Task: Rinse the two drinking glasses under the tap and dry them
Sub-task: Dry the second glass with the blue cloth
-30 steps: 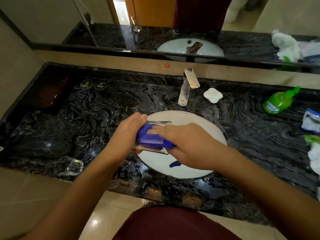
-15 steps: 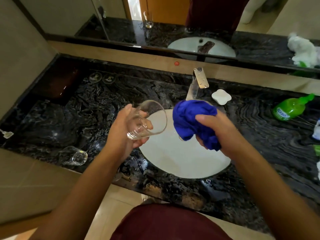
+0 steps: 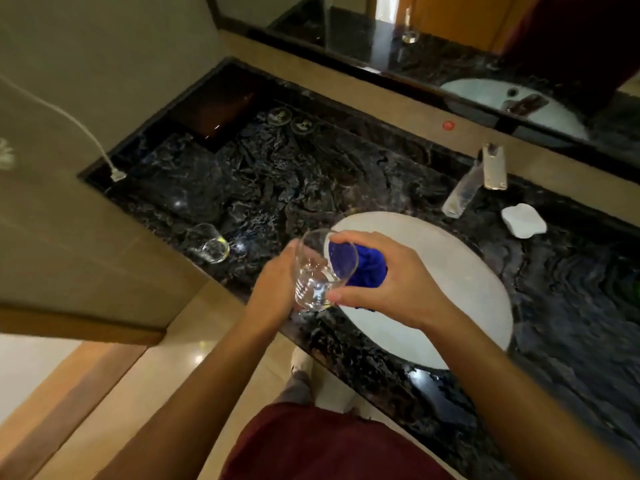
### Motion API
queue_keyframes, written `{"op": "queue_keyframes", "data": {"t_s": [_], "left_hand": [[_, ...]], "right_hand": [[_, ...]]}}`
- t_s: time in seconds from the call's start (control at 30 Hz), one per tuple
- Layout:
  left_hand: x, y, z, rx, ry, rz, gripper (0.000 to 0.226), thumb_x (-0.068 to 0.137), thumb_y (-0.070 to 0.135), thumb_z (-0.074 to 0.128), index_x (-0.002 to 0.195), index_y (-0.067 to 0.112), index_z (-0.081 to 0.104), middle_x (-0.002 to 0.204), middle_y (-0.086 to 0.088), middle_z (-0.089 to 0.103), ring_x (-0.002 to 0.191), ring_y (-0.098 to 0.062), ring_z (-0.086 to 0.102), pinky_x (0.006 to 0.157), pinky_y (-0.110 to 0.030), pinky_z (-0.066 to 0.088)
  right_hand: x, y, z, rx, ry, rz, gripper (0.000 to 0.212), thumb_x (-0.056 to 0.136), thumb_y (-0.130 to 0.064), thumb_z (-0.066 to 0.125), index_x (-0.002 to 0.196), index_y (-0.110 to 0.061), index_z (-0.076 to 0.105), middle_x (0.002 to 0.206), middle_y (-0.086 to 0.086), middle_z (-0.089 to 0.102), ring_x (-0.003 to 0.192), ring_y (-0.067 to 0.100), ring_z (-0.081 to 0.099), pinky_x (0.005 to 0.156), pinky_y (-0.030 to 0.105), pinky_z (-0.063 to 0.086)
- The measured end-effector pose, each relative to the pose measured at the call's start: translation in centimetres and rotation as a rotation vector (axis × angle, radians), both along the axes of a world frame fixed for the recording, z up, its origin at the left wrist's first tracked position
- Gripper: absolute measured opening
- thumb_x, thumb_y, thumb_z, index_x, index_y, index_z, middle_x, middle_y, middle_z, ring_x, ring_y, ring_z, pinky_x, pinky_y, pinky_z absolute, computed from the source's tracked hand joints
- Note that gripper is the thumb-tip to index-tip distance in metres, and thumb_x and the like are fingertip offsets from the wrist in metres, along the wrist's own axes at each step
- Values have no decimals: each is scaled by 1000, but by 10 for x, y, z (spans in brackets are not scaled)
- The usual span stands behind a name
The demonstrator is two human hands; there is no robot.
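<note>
Right now my left hand (image 3: 277, 289) has its grip wrapped round the base of a clear drinking glass (image 3: 320, 271), holding it tilted with the mouth turned toward the right, just over the near-left rim of the white sink (image 3: 433, 306). My right hand (image 3: 398, 282) clutches a bunched blue cloth (image 3: 367, 268) — fingers curled over the top of it, thumb underneath touching the lower side of the glass. The cloth sits at the glass's mouth, and I see blue through the rim, though I cannot tell how far in it reaches.

Out to the left, the second glass (image 3: 209, 243) lies on its side on the black marbled bench (image 3: 294, 174), near the front edge and well apart from the hands.

Behind the sink stands the metal tap (image 3: 478, 181), with a small white soap dish (image 3: 523, 220) just beside it to the right. Two small round items (image 3: 291, 121) sit toward the back left of the bench — too blurred to identify. A white cable with a plug (image 3: 116, 173) hangs down the wall to the bench's left corner. A mirror (image 3: 485, 46) runs along the back, reflecting the sink and a glass.
</note>
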State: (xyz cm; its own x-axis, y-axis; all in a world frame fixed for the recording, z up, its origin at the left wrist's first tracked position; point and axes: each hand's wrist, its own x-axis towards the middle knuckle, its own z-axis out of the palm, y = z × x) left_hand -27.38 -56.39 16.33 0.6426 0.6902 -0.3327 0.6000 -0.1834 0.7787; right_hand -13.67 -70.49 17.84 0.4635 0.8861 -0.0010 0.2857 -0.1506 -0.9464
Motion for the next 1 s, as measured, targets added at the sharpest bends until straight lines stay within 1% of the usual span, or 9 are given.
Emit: {"op": "queue_keyframes", "data": {"t_s": [0.07,0.2,0.27,0.37,0.5,0.67,0.73,0.83,1.0], "left_hand": [[-20,-3,-1,4,-144,171,49,114,27,32,83,29,70,81,16,74,80,2,67,74,-9,43],[-41,-6,-2,-58,-291,292,56,106,50,28,88,26,76,92,5,77,93,-13,70,88,-30,49],[-52,-2,-1,-62,-357,267,51,102,57,32,100,29,74,98,11,76,99,-10,70,90,-32,50],[-74,7,-3,-28,-368,0,55,96,64,44,137,30,56,121,22,68,118,-3,64,98,-25,49],[-92,29,-14,135,-272,-110,71,89,63,63,152,39,42,143,16,59,132,-8,56,109,-42,47],[-101,60,-12,59,-215,-195,92,73,57,83,151,40,38,134,31,57,117,13,59,96,-8,45],[-103,73,-19,70,-209,-211,91,71,60,84,148,38,41,133,27,60,113,9,64,96,-13,50],[-107,90,-26,64,-238,-214,91,70,64,82,146,32,45,133,17,65,113,2,67,99,-21,53],[-111,112,-39,42,-275,-179,88,71,59,81,145,29,46,134,24,59,118,6,63,100,-18,51]], "right_hand": [[-10,10,-9,-18,29,80,69,61,-55,92,125,-48,65,122,-14,71,115,10,68,102,45,55],[-22,21,-24,2,132,153,72,64,-32,97,130,-27,67,124,-7,73,116,15,69,102,40,56],[-25,26,-28,21,170,157,70,64,-26,96,129,-24,68,122,-4,74,115,16,71,101,36,56],[-25,35,-30,26,230,148,67,67,-19,95,128,-22,68,121,-1,75,113,19,72,99,36,58],[-25,54,-30,1,95,173,69,65,-24,97,127,-27,69,120,-8,74,114,14,70,99,33,57],[-34,81,-41,-91,-183,187,72,59,-67,88,125,-60,60,111,-12,71,105,7,68,93,39,56],[-39,93,-47,-124,-236,211,75,59,-76,82,127,-66,55,110,-10,70,102,7,67,90,40,56],[-44,108,-56,-110,-280,213,75,61,-77,80,130,-66,52,110,-9,69,103,7,66,90,39,56],[-48,129,-69,-174,-341,196,86,65,-79,74,142,-53,47,106,-8,62,96,11,63,85,39,56]]}}
